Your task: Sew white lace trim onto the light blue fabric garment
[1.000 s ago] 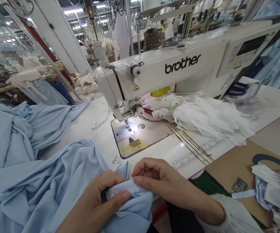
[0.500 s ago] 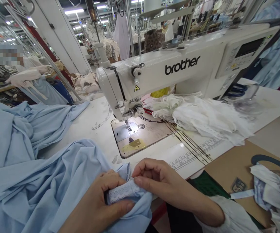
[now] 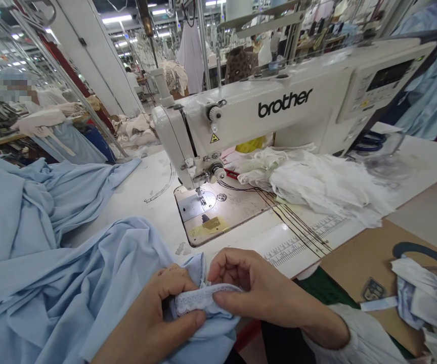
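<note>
Lace trim (image 3: pixel 191 302): a pale, patterned band on light blue fabric (image 3: pixel 116 258), bunched at the near edge of the table (image 3: pixel 146 172), in front of the sewing machine (image 3: pixel 241 111).
Left hand (image 3: pixel 154 308): closed on the lace trim, its thumb laid along the near side and its fingers curled over the far side.
Right hand (image 3: pixel 254 285): narrow, with the thumb against the right part of the lace trim and the forefinger bent close above it; whether the two tips pinch the band cannot be told.
Light blue fabric: spreads in loose folds from the hands across the left of the table.
Needle plate (image 3: pixel 218 217): beyond the hands, lit brightly around the presser foot (image 3: pixel 202 197) (a strip of yellow tape crosses its near part).
Sewing machine: white, lettered "brother", its arm reaching over the table from the right.
White fabric (image 3: pixel 317 177): a crumpled heap right of the needle plate, partly beneath the machine arm.
Ruler marks (image 3: pixel 289 253): on the table, between the right hand and the heap.
Cardboard (image 3: pixel 340 265): at the right, beside the table edge, with cloth scraps (image 3: pixel 418 293) over it.
Background: a person (image 3: pixel 47 97) at the far left, near draped garments (image 3: pixel 47 129).
</note>
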`<state>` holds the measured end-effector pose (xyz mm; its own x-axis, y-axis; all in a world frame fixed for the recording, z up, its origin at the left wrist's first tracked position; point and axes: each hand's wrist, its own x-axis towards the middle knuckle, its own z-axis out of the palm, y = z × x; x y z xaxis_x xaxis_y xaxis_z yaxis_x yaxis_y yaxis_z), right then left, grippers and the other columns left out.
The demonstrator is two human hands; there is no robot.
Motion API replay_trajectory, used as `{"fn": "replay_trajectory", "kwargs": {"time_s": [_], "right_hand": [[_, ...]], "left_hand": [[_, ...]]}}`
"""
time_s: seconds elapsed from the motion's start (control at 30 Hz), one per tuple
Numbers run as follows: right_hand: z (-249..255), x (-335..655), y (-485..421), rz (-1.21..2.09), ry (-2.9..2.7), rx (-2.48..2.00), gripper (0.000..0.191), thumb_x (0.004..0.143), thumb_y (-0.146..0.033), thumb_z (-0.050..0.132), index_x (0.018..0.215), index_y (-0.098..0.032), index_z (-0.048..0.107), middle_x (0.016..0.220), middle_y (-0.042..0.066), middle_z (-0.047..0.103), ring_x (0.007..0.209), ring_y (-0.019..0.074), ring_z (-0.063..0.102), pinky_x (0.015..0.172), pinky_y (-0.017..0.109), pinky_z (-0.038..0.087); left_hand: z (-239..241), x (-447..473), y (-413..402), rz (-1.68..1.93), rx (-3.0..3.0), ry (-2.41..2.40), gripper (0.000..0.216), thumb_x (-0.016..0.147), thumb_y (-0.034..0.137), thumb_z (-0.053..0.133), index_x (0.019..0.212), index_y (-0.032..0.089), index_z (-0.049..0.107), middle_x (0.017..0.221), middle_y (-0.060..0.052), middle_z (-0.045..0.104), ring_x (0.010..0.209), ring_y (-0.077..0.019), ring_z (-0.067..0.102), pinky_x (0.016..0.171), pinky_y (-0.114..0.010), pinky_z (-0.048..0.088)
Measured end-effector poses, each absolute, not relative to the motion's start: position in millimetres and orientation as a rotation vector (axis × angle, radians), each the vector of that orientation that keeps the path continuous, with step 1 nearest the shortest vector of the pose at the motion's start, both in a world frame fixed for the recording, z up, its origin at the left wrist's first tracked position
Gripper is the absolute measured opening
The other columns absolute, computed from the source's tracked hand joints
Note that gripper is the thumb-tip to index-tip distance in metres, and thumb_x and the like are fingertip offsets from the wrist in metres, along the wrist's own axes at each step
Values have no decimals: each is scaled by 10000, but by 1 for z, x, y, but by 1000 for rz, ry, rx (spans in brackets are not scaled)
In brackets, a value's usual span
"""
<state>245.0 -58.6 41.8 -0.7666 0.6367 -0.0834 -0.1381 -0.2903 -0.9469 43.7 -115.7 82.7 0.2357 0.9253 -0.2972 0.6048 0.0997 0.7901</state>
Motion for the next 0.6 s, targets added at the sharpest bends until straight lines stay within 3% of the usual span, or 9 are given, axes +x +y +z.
{"fn": "replay_trajectory", "kwargs": {"time_s": [0.23, 0.6], "right_hand": [[42, 245, -61, 2095, -1440, -637, 162, 783, -190, 697, 889, -144, 584, 694, -46, 492, 610, 82, 407, 524, 204, 300], [40, 245, -61, 2114, -1374, -596, 252, 807, -303, 749, 901, -137, 586, 729, -32, 504, 640, 89, 408, 551, 219, 298]], "left_hand": [[79, 43, -118, 541, 1542, 1411, 181, 810, 360, 680, 754, 189, 702, 865, -52, 644, 850, -194, 577, 742, -262, 468], [76, 41, -120, 558, 1541, 1417, 232, 813, 414, 689, 773, 187, 705, 913, -68, 651, 922, -221, 569, 848, -311, 472]]}}
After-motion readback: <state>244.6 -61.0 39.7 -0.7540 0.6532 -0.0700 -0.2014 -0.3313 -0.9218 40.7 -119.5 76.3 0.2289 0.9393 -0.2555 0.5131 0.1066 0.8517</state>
